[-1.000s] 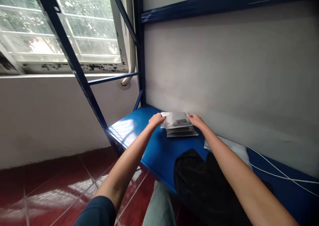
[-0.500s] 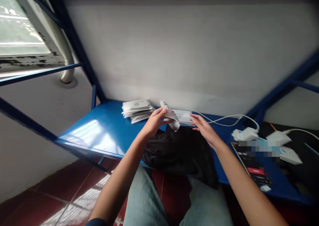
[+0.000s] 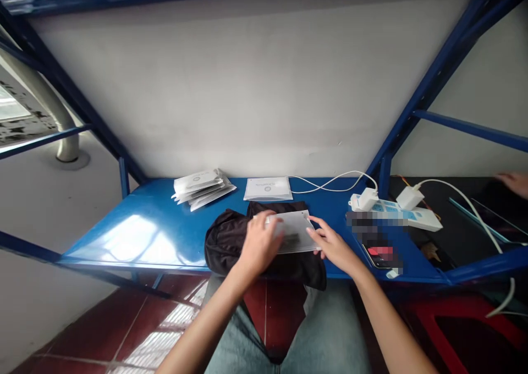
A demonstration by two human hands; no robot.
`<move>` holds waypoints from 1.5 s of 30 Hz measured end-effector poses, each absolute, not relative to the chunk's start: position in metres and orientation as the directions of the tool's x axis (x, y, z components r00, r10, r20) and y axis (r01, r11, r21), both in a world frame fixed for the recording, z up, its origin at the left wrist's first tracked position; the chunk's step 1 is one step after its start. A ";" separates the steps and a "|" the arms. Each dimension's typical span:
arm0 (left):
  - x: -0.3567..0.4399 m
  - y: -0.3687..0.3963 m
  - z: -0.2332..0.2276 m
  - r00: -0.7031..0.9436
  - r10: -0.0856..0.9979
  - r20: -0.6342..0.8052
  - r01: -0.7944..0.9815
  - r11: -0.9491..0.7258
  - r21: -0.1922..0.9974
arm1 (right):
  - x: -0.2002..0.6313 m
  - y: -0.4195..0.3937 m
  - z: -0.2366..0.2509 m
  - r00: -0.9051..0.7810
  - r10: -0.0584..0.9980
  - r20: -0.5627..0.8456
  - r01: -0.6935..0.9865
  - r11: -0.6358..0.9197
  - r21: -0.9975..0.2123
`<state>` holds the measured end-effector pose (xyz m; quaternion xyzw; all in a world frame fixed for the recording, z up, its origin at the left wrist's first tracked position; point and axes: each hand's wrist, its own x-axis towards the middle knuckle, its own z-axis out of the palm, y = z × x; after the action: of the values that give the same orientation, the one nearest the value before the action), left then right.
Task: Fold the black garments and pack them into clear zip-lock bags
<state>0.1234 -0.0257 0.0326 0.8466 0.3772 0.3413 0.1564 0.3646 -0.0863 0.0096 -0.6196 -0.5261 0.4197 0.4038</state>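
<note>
Plain indoor room, furnished as a simple work area; whether dormitory, office or workshop cannot be established from where I stand. Supporting evidence: a blue counter (image 3: 148,203) set within a blue metal frame (image 3: 440,60), against a bare pale wall (image 3: 247,88); white packets (image 3: 197,181) stacked on top; a power strip (image 3: 421,218) bearing chargers (image 3: 368,199); an adjoining black surface (image 3: 454,186). Finish: red tiled floor (image 3: 276,319), thick pipe (image 3: 68,148) at left, window surround (image 3: 39,115) with flaking paint.

Smooth plastic pouch (image 3: 297,226), glossy shelf (image 3: 119,225)
</note>
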 end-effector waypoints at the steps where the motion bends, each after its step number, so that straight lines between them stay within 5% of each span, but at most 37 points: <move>1: 0.132 -0.035 0.030 0.609 0.651 0.453 0.508 -0.759 0.407 | 0.369 -0.090 0.010 0.087 0.991 -0.101 0.281 -0.121 -0.952; 3: 0.148 -0.050 0.022 0.756 0.510 0.411 0.442 -0.860 0.254 | 0.376 -0.098 0.011 0.067 0.991 -0.114 0.210 -0.125 -0.970; 6: 0.167 -0.057 0.007 0.758 0.485 0.435 0.464 -0.871 0.161 | 0.384 -0.111 0.007 0.013 0.996 -0.085 0.153 -0.086 -0.985; 25: 0.176 -0.047 0.000 0.721 0.399 0.567 0.443 -0.894 0.066 | 0.376 -0.111 -0.010 0.126 0.991 0.043 0.185 0.019 -0.982; 40: 0.179 -0.020 0.003 0.530 0.499 0.685 0.348 -0.865 0.361 | 0.366 -0.082 -0.002 0.020 0.944 0.330 0.401 0.295 -0.867; 45: 0.169 -0.018 0.006 0.550 0.473 0.688 0.365 -0.877 0.311 | 0.371 -0.079 0.006 -0.088 0.936 0.341 0.492 0.339 -0.802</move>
<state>0.1694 -0.0179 0.0057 0.8779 0.2386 0.4098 0.0658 0.3706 -0.0786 0.0056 -0.5156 -0.6923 0.2546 0.4359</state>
